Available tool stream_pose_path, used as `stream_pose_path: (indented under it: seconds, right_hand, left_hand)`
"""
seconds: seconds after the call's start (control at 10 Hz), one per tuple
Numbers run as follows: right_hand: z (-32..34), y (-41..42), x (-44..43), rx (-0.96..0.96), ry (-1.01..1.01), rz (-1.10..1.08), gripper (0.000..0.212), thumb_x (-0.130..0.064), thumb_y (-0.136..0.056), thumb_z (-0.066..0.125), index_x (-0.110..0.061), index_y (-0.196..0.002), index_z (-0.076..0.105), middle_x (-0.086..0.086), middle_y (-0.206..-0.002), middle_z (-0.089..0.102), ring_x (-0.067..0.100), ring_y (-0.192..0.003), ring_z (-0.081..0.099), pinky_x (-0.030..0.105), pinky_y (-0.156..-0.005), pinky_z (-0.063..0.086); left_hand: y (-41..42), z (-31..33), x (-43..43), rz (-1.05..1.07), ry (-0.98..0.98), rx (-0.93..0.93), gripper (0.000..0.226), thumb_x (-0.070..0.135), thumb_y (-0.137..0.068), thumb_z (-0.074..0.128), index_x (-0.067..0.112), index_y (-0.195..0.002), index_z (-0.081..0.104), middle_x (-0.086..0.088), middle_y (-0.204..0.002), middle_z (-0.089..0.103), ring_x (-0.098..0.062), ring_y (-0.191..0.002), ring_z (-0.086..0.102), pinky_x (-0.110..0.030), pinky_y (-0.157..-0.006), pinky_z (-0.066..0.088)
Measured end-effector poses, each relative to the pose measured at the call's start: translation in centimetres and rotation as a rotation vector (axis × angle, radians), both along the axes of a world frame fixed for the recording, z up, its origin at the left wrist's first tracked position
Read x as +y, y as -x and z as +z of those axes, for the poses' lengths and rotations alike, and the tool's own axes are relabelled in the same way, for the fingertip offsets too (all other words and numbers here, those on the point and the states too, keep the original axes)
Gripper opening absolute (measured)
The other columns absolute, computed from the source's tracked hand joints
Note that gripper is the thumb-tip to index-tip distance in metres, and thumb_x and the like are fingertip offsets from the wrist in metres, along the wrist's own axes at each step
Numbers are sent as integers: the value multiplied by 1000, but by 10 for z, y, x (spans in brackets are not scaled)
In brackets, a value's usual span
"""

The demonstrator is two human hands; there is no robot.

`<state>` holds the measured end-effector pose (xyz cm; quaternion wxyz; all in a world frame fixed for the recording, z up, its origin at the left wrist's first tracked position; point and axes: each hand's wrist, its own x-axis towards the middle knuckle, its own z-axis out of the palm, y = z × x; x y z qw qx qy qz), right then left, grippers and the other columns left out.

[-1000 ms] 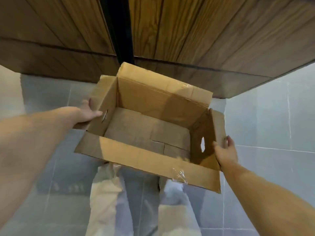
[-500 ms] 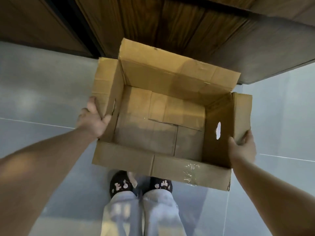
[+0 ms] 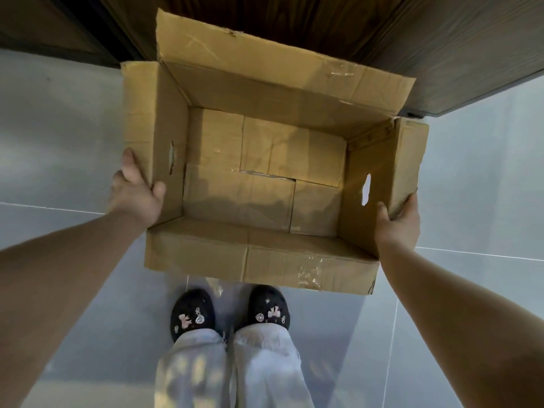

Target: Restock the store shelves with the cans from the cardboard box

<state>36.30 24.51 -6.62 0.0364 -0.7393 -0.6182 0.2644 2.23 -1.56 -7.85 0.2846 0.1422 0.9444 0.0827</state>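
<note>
An open brown cardboard box [image 3: 256, 263] is held in front of me above the floor, its flaps spread out. Its inside shows only bare cardboard; no cans are in view. My left hand [image 3: 137, 194] grips the box's left side flap, thumb over the edge near the handle slot. My right hand [image 3: 397, 222] grips the right side flap, fingers wrapped around its outer edge. No shelves with cans show in this view.
A dark wooden panel [image 3: 441, 54] runs across the top, just beyond the box's far flap. Grey floor tiles [image 3: 59, 142] lie on both sides. My feet in black decorated slippers [image 3: 192, 315] stand directly below the box's near edge.
The box has come lower and closer to level while my view tilted down; my feet now show under it. Both hands keep their grip on the side flaps.
</note>
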Motion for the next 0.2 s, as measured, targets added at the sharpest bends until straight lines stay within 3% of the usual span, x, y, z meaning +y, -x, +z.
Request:
stream_pose_path:
  seconds: [0.1, 0.2]
  right_hand:
    - [4, 0, 1, -282, 67, 102, 63, -35, -91, 48, -18, -146, 21, 16, -139, 44, 38, -128, 37, 52, -105, 32]
    - [19, 23, -17, -347, 76, 180, 65, -31, -93, 45, -16, -148, 14, 17, -153, 21, 36, -140, 18, 51, -112, 21]
  left_hand:
    - [-3, 3, 2, -30, 75, 15, 77, 37, -92, 42, 18, -148, -7, -21, -155, 8, -41, -138, 16, -60, -108, 18]
    - [-9, 18, 3, -89, 127, 96, 75, 50, -92, 31, 15, -149, -4, -13, -158, -3, -30, -144, 2, -59, -111, 3]
